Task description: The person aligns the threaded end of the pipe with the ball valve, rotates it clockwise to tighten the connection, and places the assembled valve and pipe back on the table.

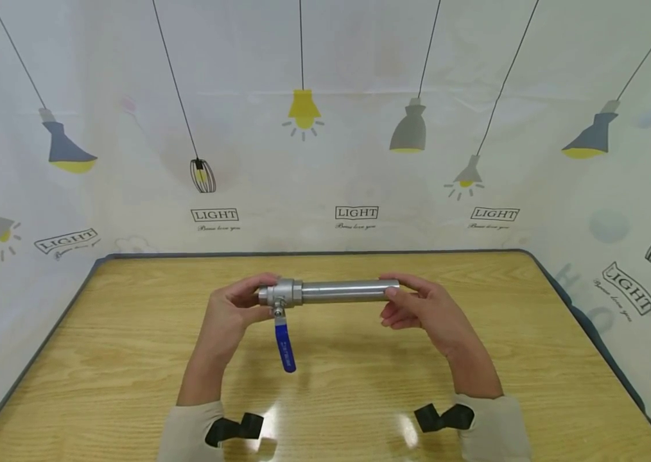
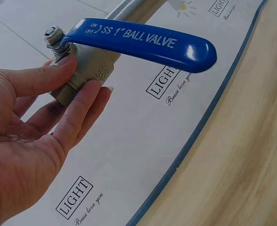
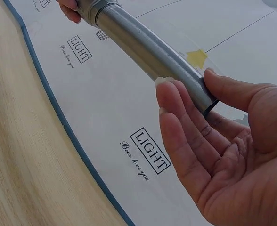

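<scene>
A metal ball valve [image 1: 285,292] with a blue lever handle [image 2: 143,43] is joined to a straight steel pipe [image 1: 343,291], held level above the table. My left hand [image 1: 232,312] grips the valve body at its left end, thumb beside the handle's nut. In the left wrist view the handle reads "SS 1" BALL VALVE". My right hand [image 1: 426,311] pinches the pipe's free right end between thumb and fingers. The right wrist view shows the thumb on the pipe [image 3: 152,52] near its open end. The valve's far side is hidden.
Below the hands lies a wood-grain table [image 1: 129,359] with a dark blue-grey edge. White sheeting [image 1: 354,173] printed with lamps and "LIGHT" signs stands behind it and on both sides. Black straps [image 1: 443,418] sit on both sleeves.
</scene>
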The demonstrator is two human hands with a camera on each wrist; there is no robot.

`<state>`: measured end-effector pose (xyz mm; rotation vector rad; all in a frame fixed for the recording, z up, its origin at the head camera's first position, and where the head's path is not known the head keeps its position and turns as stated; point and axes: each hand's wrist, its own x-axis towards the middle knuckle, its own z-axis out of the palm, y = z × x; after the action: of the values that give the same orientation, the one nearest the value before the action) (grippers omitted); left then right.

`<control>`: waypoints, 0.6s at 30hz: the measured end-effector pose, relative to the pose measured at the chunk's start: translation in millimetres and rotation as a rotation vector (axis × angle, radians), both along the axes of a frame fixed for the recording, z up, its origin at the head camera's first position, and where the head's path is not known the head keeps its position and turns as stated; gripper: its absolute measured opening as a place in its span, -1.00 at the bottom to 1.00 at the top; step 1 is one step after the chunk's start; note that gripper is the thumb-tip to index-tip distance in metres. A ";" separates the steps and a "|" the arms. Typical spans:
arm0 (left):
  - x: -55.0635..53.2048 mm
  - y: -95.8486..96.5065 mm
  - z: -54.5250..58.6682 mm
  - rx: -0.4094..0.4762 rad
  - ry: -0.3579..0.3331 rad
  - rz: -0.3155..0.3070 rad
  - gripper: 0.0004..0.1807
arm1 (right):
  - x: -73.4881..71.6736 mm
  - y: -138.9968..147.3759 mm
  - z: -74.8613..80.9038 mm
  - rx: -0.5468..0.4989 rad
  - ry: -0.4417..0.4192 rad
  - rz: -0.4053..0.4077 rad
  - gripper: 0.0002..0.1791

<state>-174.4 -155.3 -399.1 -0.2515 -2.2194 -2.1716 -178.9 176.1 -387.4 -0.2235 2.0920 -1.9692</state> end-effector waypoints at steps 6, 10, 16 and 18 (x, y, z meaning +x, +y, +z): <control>-0.4 -0.3 -0.7 0.010 -0.008 -0.001 -0.51 | 0.3 0.2 -0.5 -0.009 -0.034 0.004 -0.43; -0.5 0.0 -0.3 0.012 -0.011 0.003 -0.51 | 0.5 0.1 -0.2 -0.014 -0.042 0.010 -0.41; -0.1 0.5 0.5 0.008 -0.012 0.010 -0.51 | 0.5 -0.5 0.0 -0.003 -0.025 0.008 -0.43; -0.1 0.5 0.7 0.010 -0.010 0.011 -0.51 | 0.1 -0.9 0.1 0.001 -0.019 0.006 -0.44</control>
<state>-174.5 -154.7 -398.4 -0.2284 -2.2086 -2.1832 -178.8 175.2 -387.3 -0.2094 2.0785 -1.9591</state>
